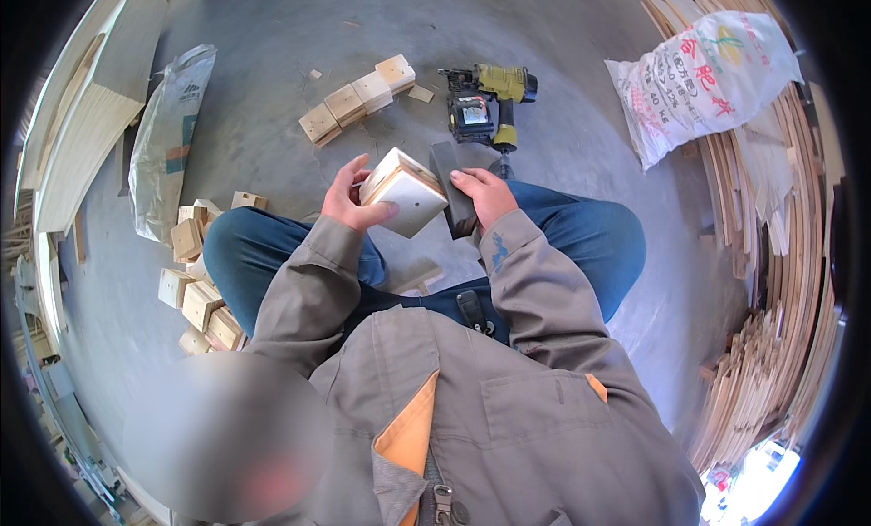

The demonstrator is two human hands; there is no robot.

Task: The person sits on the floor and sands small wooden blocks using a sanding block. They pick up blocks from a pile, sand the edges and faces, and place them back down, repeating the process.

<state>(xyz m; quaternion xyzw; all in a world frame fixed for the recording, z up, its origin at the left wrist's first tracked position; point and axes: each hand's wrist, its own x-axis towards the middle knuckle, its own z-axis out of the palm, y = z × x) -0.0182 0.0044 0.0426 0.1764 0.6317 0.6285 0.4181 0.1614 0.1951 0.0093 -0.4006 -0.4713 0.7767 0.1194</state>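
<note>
Above my lap, my left hand (352, 199) grips a pale wooden block (410, 202) with layered edges and a small dark hole in its face. Its thumb presses on that face, and the fingers wrap round the far side. My right hand (485, 195) is closed on a dark grey, flat sanding block (453, 188), tilted and held against or very close to the wooden block's right edge. Whether the two touch is hard to make out. Beyond my hands, several similar wooden blocks (358, 98) lie in a slanting row on the floor.
A yellow and black nail gun (494, 83) lies beyond my right hand. More wooden blocks (201, 301) are heaped beside my left knee. A plastic bag (168, 149) and boards (95, 117) stand left; a white woven sack (703, 86) and stacked wood strips (771, 344) are right.
</note>
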